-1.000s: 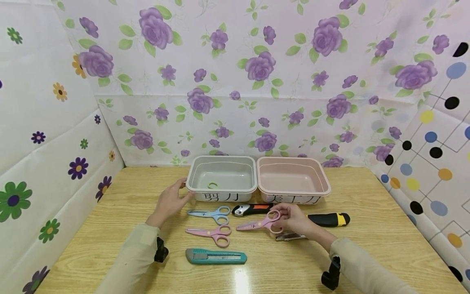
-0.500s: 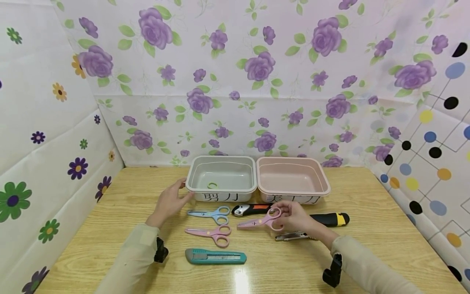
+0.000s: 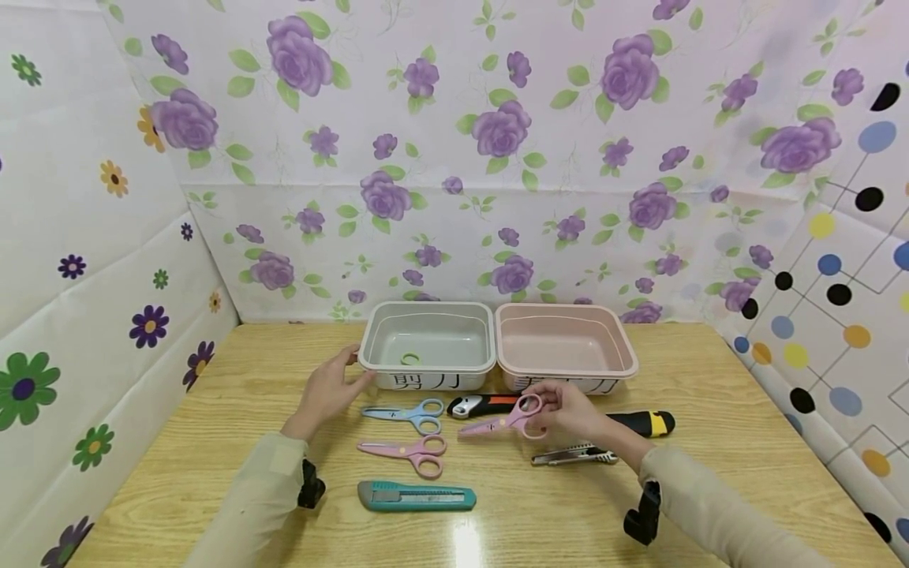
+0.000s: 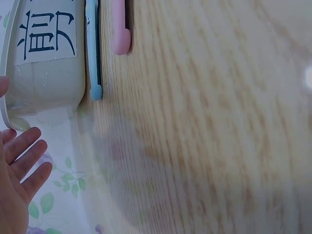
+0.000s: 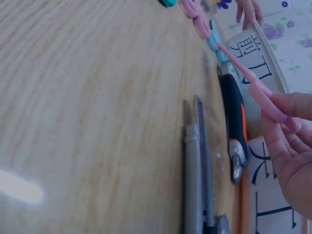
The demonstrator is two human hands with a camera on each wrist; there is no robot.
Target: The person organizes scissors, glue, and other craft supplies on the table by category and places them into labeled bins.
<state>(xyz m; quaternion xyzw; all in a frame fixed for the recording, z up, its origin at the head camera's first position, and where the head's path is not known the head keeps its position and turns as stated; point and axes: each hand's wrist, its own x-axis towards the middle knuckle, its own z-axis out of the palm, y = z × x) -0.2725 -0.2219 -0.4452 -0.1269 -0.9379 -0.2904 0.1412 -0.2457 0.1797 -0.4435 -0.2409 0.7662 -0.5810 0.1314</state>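
My right hand (image 3: pixel 564 412) pinches a pair of pink scissors (image 3: pixel 500 424) by the handle loops, blades pointing left. The right wrist view shows thumb and fingers on the pink handle (image 5: pixel 265 103), above the table. My left hand (image 3: pixel 330 393) rests at the left corner of the grey bin (image 3: pixel 431 370), thumb at the front rim; its other fingers (image 4: pixel 30 156) are extended and spread. A green loop (image 3: pixel 410 359) shows inside that bin. Before the bins lie blue scissors (image 3: pixel 408 414), a second pair of pink scissors (image 3: pixel 405 451) and a black-orange utility knife (image 3: pixel 486 405).
A pink bin (image 3: pixel 566 369) stands against the grey one; both carry labels with Chinese characters. A silver utility knife (image 3: pixel 574 455) and a black-yellow utility knife (image 3: pixel 641 424) lie around the right hand. A teal utility knife (image 3: pixel 417 496) lies near the front. Patterned cloth walls enclose the table.
My right hand has risen slightly toward the bins with the pink scissors, uncovering more of the silver utility knife. The left hand has stayed at the grey bin.
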